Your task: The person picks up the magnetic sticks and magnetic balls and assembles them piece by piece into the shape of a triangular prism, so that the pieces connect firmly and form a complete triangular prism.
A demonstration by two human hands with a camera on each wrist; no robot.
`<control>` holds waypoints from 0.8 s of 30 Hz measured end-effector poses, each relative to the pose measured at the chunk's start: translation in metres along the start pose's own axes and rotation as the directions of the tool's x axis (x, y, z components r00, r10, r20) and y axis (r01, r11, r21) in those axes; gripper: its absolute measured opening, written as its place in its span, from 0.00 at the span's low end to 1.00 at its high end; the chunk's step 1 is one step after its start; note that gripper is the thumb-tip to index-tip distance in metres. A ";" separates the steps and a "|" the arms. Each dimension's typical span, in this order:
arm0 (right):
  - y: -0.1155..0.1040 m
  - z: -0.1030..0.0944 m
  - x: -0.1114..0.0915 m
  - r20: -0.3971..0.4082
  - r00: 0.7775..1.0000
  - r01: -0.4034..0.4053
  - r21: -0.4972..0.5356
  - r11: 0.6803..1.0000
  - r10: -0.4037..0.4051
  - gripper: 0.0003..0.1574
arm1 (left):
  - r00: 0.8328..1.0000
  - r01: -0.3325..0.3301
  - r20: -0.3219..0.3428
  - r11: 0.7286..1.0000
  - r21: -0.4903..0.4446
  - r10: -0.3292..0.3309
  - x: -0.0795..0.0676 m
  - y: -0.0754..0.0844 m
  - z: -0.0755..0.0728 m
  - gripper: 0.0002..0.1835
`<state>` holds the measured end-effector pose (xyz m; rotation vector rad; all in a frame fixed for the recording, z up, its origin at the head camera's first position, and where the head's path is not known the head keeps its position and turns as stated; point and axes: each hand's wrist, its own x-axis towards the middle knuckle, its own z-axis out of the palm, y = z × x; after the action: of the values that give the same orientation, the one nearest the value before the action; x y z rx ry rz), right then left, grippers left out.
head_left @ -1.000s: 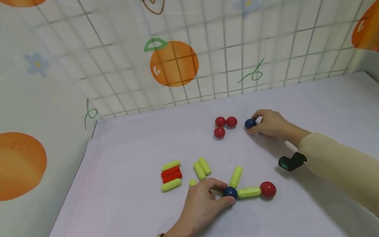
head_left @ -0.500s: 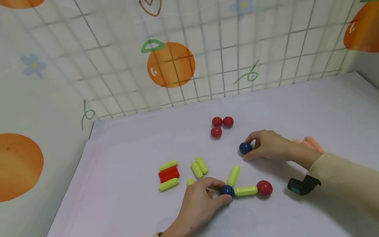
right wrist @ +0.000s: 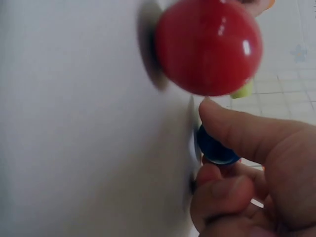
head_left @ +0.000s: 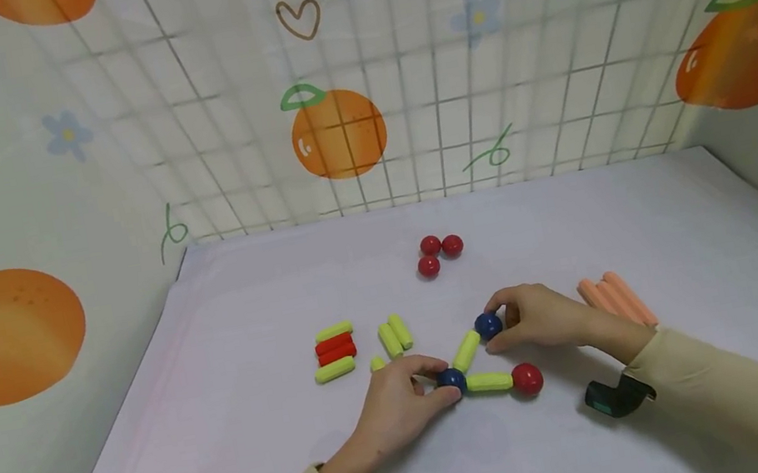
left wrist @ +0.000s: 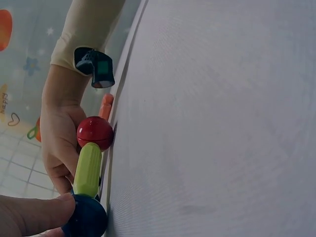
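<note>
Right of centre in the head view, the right hand (head_left: 541, 318) pinches a glossy dark-blue ball (head_left: 489, 325) between thumb and fingertips. A second ago that ball was higher in the frame, beside the red trio; now it sits at the upper tip of a slanting yellow-green faceted rod (head_left: 467, 350), though whether the two touch is hard to tell. The left hand (head_left: 403, 397), low centre, has its thumb and forefinger closed about another dark-blue ball (head_left: 452, 381), just as before. From this second ball the slanting rod rises up and right, while a level yellow-green rod (head_left: 489, 382) runs right to a larger glossy red ball (head_left: 528, 379); these pieces hold their arrangement.

Farther out, three small glossy red balls (head_left: 428, 267) lie clustered at upper centre. Left of centre, a pair of red rods (head_left: 336, 350) lies between two yellow-green rods (head_left: 335, 370), with two more yellow-green sticks (head_left: 391, 341) side by side to their right. At centre right, the salmon-orange rods (head_left: 615, 300), hidden behind the right arm a second ago, now show on the white cloth (head_left: 244, 294).
</note>
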<state>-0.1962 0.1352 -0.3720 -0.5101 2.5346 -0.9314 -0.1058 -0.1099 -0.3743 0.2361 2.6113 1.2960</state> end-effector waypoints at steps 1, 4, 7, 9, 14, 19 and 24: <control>0.000 0.000 -0.001 0.001 1.000 0.004 -0.002 1.000 -0.004 0.33 | 1.000 -0.001 0.000 1.000 0.001 0.001 0.000 0.000 0.000 0.17; -0.001 0.000 -0.003 0.006 1.000 0.021 -0.007 1.000 -0.021 0.32 | 1.000 -0.002 -0.001 1.000 0.007 0.002 0.001 0.000 0.000 0.17; -0.001 0.000 -0.004 0.019 0.999 0.043 -0.011 0.999 -0.043 0.31 | 1.000 0.000 -0.005 1.000 0.017 0.000 0.001 0.000 0.000 0.18; -0.002 0.000 -0.005 0.028 0.998 0.059 -0.011 0.998 -0.058 0.30 | 1.000 0.003 -0.006 1.000 0.022 -0.003 0.001 0.001 -0.001 0.18; -0.004 -0.001 -0.006 0.043 0.996 0.085 -0.013 0.996 -0.084 0.28 | 1.000 0.011 -0.005 1.000 0.026 -0.011 0.002 0.001 -0.001 0.18; -0.003 -0.002 -0.007 0.044 0.995 0.089 -0.009 0.996 -0.089 0.28 | 1.000 0.011 0.002 0.999 0.036 -0.011 0.002 0.003 -0.002 0.18; 0.001 -0.001 -0.007 0.038 0.997 0.068 -0.001 0.998 -0.068 0.29 | 1.000 0.013 0.024 1.000 0.025 -0.014 0.003 0.002 -0.001 0.18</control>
<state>-0.1913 0.1394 -0.3703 -0.6125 2.4983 -0.9345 -0.1084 -0.1086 -0.3725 0.2363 2.6054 1.2496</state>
